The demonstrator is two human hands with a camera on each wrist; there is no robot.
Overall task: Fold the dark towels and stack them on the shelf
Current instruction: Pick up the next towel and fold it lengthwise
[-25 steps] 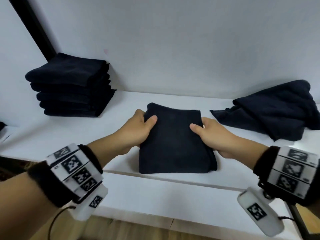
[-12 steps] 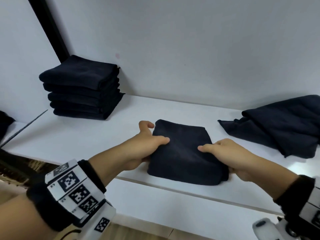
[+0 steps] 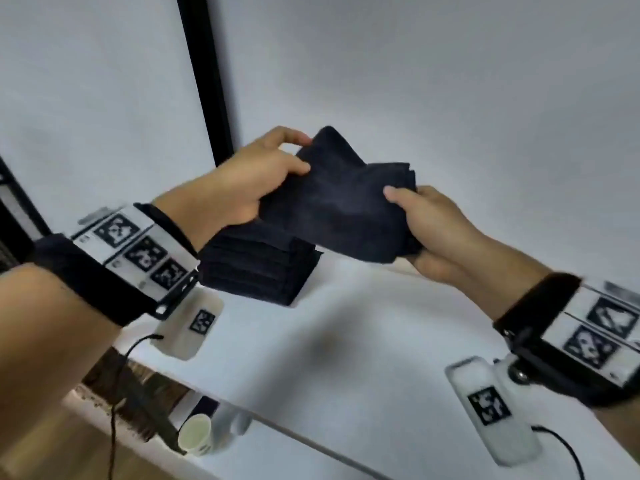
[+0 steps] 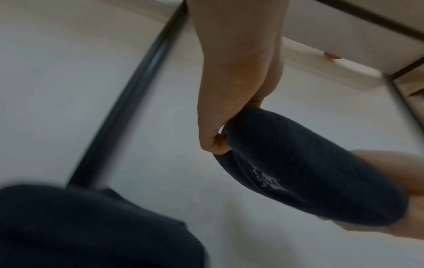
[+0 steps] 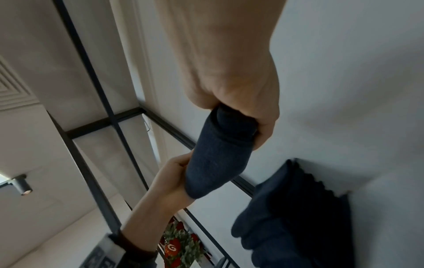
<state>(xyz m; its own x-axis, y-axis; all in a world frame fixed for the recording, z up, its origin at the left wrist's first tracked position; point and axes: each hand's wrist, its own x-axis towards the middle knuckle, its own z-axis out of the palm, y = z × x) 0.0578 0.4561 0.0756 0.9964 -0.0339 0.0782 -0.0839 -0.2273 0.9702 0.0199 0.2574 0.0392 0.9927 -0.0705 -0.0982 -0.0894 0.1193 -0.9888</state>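
A folded dark towel hangs in the air between both hands, just above the stack of folded dark towels on the white shelf. My left hand pinches its left edge, thumb on top. My right hand grips its right edge. The left wrist view shows the towel sagging between the hands, with the stack below. In the right wrist view the towel runs from my right hand to the left hand.
A black upright post stands by the white wall behind the stack. Below the shelf's front edge sits a paper cup. A loose dark towel shows in the right wrist view. A plant with red decorations is further off.
Both hands have lifted the folded towel off the shelf and carried it left, over the stack. The head view has swung left, so the loose towel pile has left it.
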